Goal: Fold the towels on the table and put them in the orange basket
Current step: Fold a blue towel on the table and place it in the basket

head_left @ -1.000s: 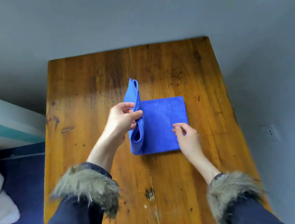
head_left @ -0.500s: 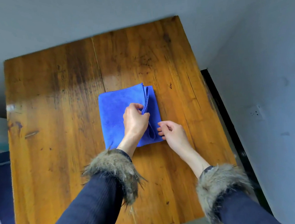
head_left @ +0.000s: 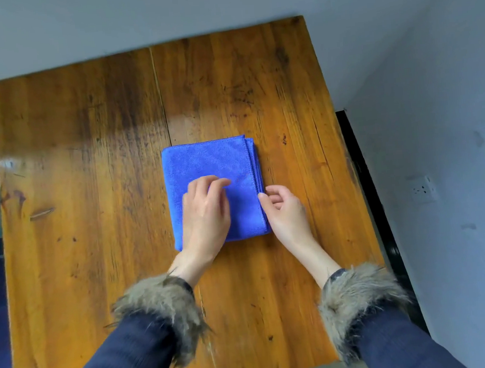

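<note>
I see the blue towel (head_left: 210, 169) folded into a flat square at the centre of the wooden table (head_left: 87, 168). My left hand (head_left: 205, 213) rests on it palm down, fingers loosely spread, gripping nothing. My right hand (head_left: 284, 209) touches the layered right edge, fingers curled, half open.

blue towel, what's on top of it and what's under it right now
The left hand lies flat on the blue towel; the right hand touches its right edge. Beneath is the wooden table; the towel's lower folded layers are covered.
</note>
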Motion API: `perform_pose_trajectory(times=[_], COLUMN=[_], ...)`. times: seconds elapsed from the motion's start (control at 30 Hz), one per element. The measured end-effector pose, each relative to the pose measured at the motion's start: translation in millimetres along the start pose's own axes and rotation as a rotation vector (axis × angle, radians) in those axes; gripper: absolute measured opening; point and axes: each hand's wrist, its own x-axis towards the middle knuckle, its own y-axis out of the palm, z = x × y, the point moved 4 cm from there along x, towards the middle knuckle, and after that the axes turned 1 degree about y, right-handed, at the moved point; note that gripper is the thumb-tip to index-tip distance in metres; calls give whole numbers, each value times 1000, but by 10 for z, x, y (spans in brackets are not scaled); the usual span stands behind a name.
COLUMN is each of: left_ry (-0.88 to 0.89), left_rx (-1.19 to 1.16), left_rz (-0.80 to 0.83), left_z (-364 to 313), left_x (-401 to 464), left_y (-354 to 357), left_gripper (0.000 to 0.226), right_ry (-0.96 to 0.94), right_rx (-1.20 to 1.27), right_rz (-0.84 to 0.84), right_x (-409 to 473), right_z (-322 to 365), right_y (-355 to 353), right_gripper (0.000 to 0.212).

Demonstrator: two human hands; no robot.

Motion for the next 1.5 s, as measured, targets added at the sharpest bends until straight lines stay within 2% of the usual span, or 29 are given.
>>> perform_pose_trajectory(times=[0.07, 0.17, 0.27, 0.37, 0.43, 0.57, 0.77, 0.9, 0.93, 1.03, 1.1, 1.17, 1.27, 1.37, 1.5], left_ry=[80, 108, 127, 126, 117, 113, 160, 168, 170, 166, 150, 153, 164, 147, 97], left_rx=[149, 249, 316, 366, 376, 371, 344, 350, 355, 349, 302, 279, 329, 355, 204], left_rz=[-8, 117, 252, 295, 300, 306, 258, 218, 209, 175, 149, 151, 192, 233, 203], left_z=[201, 445, 524, 563, 580, 568, 510, 465, 464, 477, 486, 511, 595, 643, 615], left_x=[-90, -171, -259, -305, -292, -281, -222, -62, -7, 160, 231, 227, 156, 163, 139], left_y=[-70, -63, 54, 135, 147, 120, 58, 67, 71, 74, 63, 82, 160, 221, 123], left_gripper=[32, 47, 59, 65, 67, 67, 62, 54, 53, 50, 50, 50, 51, 52, 54], right_ry=[-167, -342, -253, -144, -100, -165, -97, -62, -122, -474, -634, -678, -646, -606, -591], right_rx=[-146, -276, -272, -257, -256, -192, -85, -163, -205, -426, -578, -688, -787, -810, -734], right_rz=[-109, -217, -210, -201, -199, -264, -282, -286, -330, -411, -317, -189, -92, -64, -63], right_x=[12, 70, 254, 441, 499, 440, 380, 439, 427, 333, 295, 326, 426, 479, 405], right_z=[110, 267, 381, 432, 456, 506, 434, 401, 423, 527, 509, 399, 221, 186, 232], right_y=[15, 118, 203, 251, 258, 198, 147, 168, 165, 265, 410, 499, 512, 521, 470], right_gripper=[30, 33, 31, 26, 21, 13, 14, 15, 18, 37, 46, 50, 55, 56, 58])
